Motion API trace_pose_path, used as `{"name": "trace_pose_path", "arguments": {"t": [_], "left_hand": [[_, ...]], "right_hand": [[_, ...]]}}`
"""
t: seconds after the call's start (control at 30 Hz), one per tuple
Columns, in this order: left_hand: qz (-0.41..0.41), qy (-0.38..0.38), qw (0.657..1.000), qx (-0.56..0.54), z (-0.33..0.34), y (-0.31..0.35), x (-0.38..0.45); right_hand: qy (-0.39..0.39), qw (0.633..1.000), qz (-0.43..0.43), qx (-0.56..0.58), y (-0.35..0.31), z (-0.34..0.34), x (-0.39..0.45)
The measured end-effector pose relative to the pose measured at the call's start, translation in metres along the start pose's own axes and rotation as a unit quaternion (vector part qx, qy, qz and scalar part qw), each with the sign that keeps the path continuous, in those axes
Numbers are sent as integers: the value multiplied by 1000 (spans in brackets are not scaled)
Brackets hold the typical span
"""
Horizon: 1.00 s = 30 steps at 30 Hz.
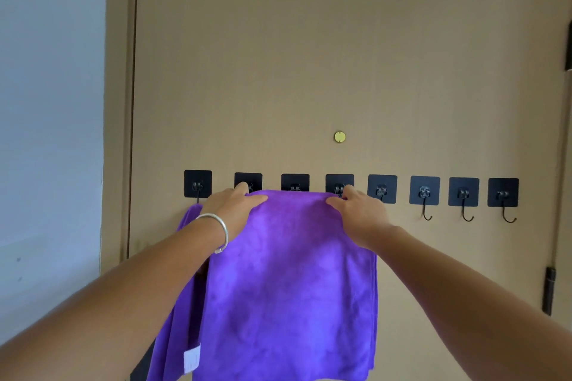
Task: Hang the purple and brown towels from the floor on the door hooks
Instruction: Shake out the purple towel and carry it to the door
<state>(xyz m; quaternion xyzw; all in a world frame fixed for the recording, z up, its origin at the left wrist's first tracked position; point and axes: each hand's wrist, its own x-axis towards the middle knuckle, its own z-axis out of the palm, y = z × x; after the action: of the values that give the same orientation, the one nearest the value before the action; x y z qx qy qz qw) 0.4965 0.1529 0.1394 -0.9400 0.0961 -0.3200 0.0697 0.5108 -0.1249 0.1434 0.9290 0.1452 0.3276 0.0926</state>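
A purple towel hangs flat against the tan door, its top edge level with a row of several black stick-on hooks. My left hand, with a silver bracelet on the wrist, pinches the towel's top left corner by the second hook from the left. My right hand pinches the top right corner by the fourth hook. A second fold of purple cloth drops from the leftmost hook. No brown towel is in view.
Three hooks at the right end of the row carry nothing. A small brass disc sits on the door above the hooks. A pale wall lies left of the door frame, and a dark hinge shows at the right edge.
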Motion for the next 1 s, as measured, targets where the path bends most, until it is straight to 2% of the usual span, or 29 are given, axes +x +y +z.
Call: {"name": "trace_pose_path", "arguments": {"t": [0.17, 0.33, 0.53, 0.67, 0.8, 0.9, 1.0], "left_hand": [[-42, -32, 998, 35, 15, 25, 18], [-63, -49, 996, 28, 44, 52, 17], [-73, -104, 991, -38, 78, 75, -9], [-79, -137, 984, -79, 84, 88, -24], [-52, -174, 983, -35, 77, 85, -31], [-51, -151, 987, -1, 62, 79, -31], [-76, -51, 996, -24, 43, 77, -27]], "right_hand": [[-40, 998, 43, -15, -19, 16, 18], [-63, 994, 83, 23, -44, 52, 14], [-113, 989, 57, 74, -74, 84, -15], [-154, 977, 71, 127, -88, 86, -21], [-179, 981, 50, 51, -78, 87, -27], [-154, 985, 58, 45, -63, 91, -34], [-131, 987, 71, 56, -45, 93, -44]]}}
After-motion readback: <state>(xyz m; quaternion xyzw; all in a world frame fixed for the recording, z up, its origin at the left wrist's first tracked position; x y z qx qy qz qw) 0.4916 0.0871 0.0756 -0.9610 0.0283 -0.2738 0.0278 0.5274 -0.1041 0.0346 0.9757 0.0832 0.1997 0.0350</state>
